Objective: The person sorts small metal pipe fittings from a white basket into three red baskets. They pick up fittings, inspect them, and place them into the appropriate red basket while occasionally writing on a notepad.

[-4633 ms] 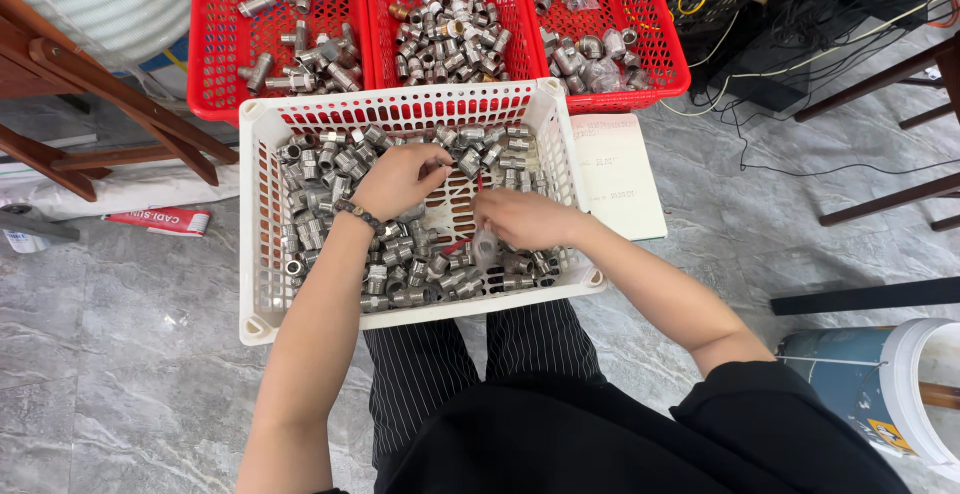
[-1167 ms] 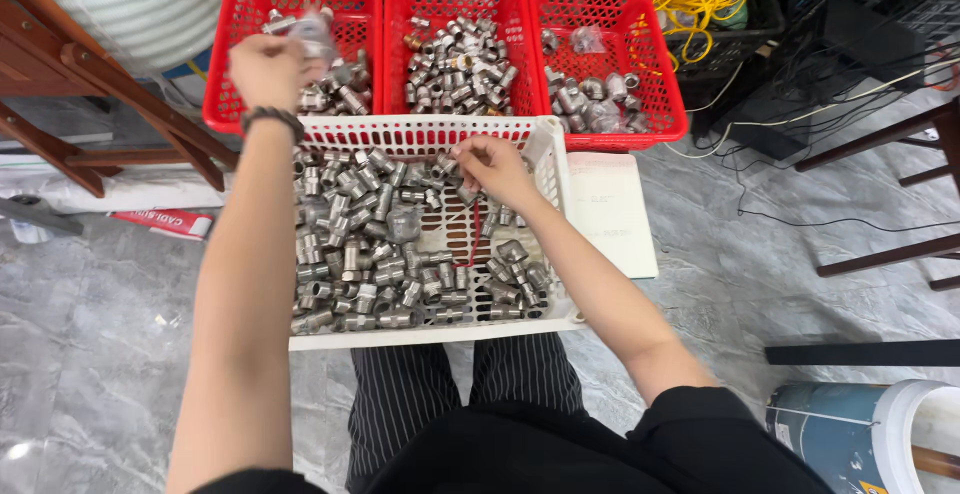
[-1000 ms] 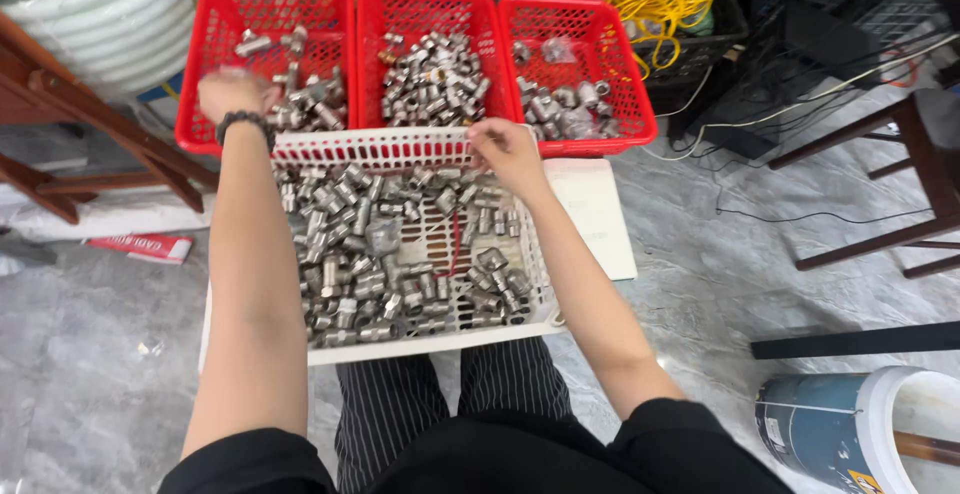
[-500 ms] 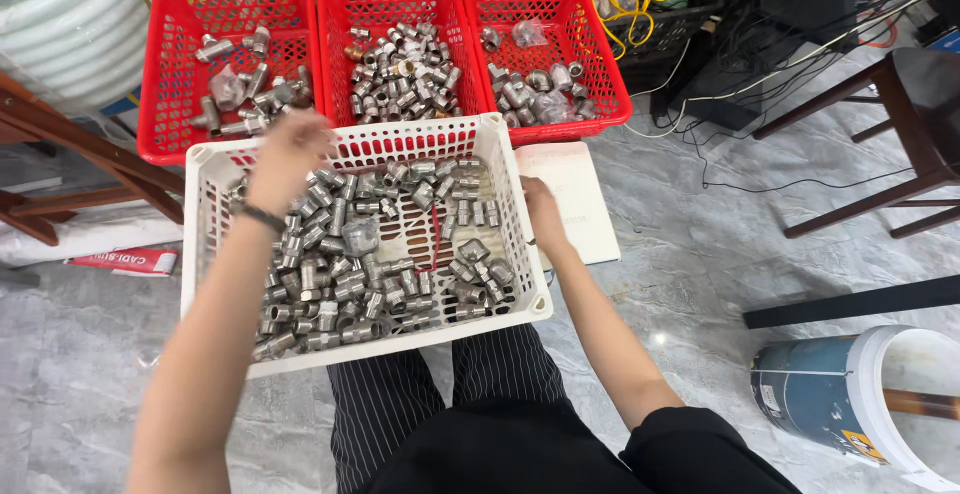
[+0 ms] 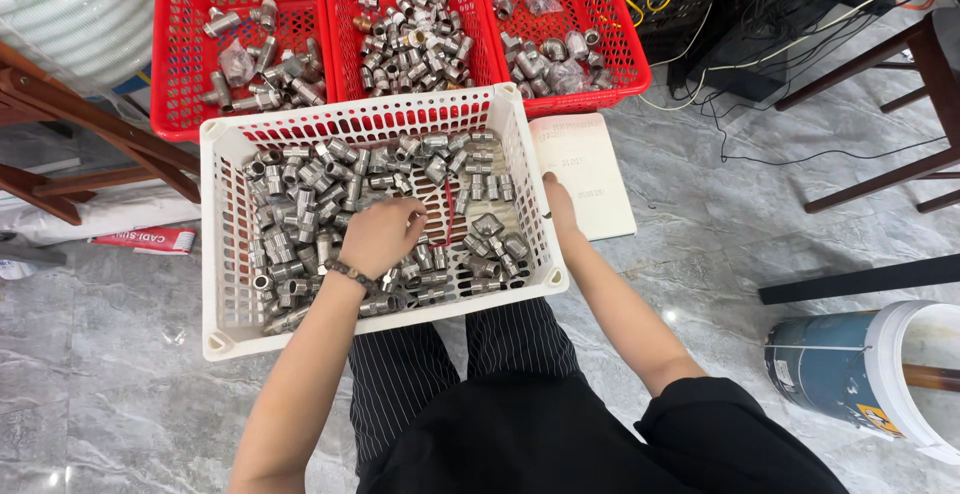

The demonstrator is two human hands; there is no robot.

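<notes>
Head cam looking down: my left hand point(image 5: 380, 236) is curled down into the pile of small silver metal pipe fittings point(image 5: 300, 224) inside the white slotted plastic basket point(image 5: 225, 244), can't tell if that grip has one. My right hand point(image 5: 558, 209) rests open against the basket's right wall.

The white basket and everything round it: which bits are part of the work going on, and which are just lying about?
In the work:
- white basket of metal fittings
- left hand in the fittings
- right hand on the basket's side
- three red baskets holding more fittings

Lying about:
- white booklet
- blue bucket
- black cables
- wooden chair legs
</notes>
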